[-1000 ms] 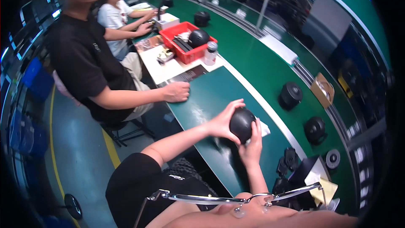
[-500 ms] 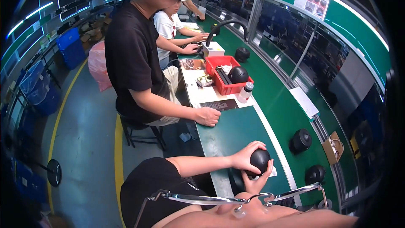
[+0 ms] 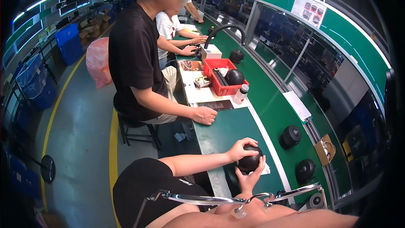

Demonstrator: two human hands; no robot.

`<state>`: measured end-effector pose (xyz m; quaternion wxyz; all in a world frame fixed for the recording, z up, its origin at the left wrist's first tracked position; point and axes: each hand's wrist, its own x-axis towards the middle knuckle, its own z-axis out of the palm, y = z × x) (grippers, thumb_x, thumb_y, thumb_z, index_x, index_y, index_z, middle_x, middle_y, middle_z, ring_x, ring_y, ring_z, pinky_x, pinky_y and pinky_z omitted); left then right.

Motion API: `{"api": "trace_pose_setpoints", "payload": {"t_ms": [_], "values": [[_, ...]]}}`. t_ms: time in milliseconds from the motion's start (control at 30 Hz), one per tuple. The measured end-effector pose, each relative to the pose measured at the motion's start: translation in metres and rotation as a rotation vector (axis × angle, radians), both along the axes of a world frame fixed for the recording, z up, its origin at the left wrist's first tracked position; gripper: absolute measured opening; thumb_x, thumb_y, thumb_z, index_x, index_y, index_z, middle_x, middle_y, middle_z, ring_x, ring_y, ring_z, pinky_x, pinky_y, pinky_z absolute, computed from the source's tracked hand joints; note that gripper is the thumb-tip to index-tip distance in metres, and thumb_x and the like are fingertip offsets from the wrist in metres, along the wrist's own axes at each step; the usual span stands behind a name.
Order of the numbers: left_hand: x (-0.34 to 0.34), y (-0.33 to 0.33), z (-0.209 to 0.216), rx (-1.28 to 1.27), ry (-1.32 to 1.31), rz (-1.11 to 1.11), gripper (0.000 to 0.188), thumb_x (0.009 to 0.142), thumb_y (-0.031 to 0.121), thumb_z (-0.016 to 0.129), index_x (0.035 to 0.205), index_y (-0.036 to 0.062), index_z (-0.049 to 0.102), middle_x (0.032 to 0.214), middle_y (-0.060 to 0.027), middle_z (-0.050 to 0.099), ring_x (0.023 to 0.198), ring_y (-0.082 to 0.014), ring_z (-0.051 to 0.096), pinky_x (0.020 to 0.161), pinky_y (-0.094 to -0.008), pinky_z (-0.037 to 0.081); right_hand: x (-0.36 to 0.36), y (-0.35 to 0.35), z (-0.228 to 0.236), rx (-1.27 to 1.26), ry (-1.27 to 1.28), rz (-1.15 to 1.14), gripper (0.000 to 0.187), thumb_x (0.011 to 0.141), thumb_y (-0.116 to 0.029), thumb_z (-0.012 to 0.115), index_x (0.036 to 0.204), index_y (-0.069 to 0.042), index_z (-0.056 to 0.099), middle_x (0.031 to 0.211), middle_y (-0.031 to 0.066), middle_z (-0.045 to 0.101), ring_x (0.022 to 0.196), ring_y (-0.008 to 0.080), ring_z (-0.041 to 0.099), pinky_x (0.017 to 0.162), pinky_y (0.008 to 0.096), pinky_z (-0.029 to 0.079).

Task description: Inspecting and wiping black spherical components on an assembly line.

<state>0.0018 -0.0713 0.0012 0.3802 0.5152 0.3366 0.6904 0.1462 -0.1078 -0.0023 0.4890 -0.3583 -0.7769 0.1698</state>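
Note:
Between my two hands is a round black dome-shaped housing [image 3: 249, 161], held above the green bench mat. My left hand [image 3: 241, 150] curls over its upper left side, fingers across the top. From below and the right, my right hand [image 3: 250, 179] wraps it with the fingers up along its side. The housing's underside is hidden by my hands. A piece of white cloth or paper [image 3: 265, 169] shows just right of my right hand.
A seated person's fist [image 3: 204, 115] rests on the mat [image 3: 223, 128] ahead. Beyond are a red bin [image 3: 228, 89], a clear bottle [image 3: 241, 94] and a white box [image 3: 211, 51]. Black round units [image 3: 290, 137] stand on the right, near an open carton [image 3: 326, 150]. Glasses [image 3: 202, 199] cross the lower view.
The view has shifted a little, so the scene sits slightly further left. The left hand's fingers have moved slightly over the housing; both hands still hold it.

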Motion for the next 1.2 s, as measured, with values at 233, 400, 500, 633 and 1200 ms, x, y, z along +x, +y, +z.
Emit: {"api": "trace_pose_setpoints", "payload": {"t_ms": [233, 400, 500, 633, 1200], "values": [[-0.003, -0.006, 0.000, -0.226, -0.181, -0.037, 0.022, 0.089, 0.016, 0.059, 0.103, 0.0008, 0.066, 0.108, -0.0090, 0.063, 0.102, -0.0140, 0.056, 0.093, -0.0279, 0.042, 0.001, -0.001, 0.000, 0.052, -0.048, 0.026, 0.095, 0.055, -0.022, 0.082, 0.133, -0.007, 0.031, 0.140, 0.0255, 0.028, 0.128, 0.0433, 0.032, 0.104, 0.0493, 0.029], [-0.008, 0.004, -0.002, -0.197, -0.125, -0.131, 0.030, 0.093, 0.020, 0.053, 0.115, 0.0015, 0.059, 0.112, -0.0086, 0.061, 0.105, -0.0137, 0.055, 0.094, -0.0273, 0.041, 0.010, 0.003, 0.001, 0.033, -0.018, 0.044, 0.095, 0.054, -0.020, 0.081, 0.133, -0.007, 0.030, 0.141, 0.0250, 0.027, 0.128, 0.0426, 0.031, 0.105, 0.0486, 0.029], [-0.020, 0.032, -0.025, -0.089, 0.050, -0.323, 0.047, 0.097, 0.038, 0.040, 0.125, 0.0028, 0.052, 0.119, -0.0092, 0.057, 0.112, -0.0157, 0.051, 0.098, -0.0296, 0.037, 0.017, 0.011, 0.002, -0.048, 0.024, 0.107, 0.096, 0.053, -0.018, 0.080, 0.135, -0.008, 0.029, 0.142, 0.0233, 0.027, 0.129, 0.0397, 0.032, 0.104, 0.0468, 0.031], [-0.033, 0.049, -0.036, 0.129, 0.216, -0.444, 0.079, 0.085, 0.070, 0.036, 0.126, 0.0037, 0.052, 0.119, -0.0109, 0.056, 0.112, -0.0192, 0.049, 0.098, -0.0331, 0.035, 0.035, 0.026, 0.016, -0.505, 0.102, 0.258, 0.104, 0.054, -0.011, 0.078, 0.143, -0.010, 0.023, 0.141, 0.0194, 0.032, 0.126, 0.0300, 0.040, 0.095, 0.0385, 0.043], [-0.002, 0.046, -0.053, -0.035, 0.381, -0.157, 0.057, 0.088, 0.052, 0.050, 0.111, 0.0001, 0.053, 0.102, -0.0151, 0.060, 0.098, -0.0248, 0.058, 0.088, -0.0343, 0.042, 0.179, 0.151, 0.101, -0.318, -0.638, -1.321, 0.082, 0.072, -0.041, 0.073, 0.140, -0.021, 0.032, 0.146, 0.0104, 0.026, 0.134, 0.0404, 0.021, 0.097, 0.0673, 0.025]]}}
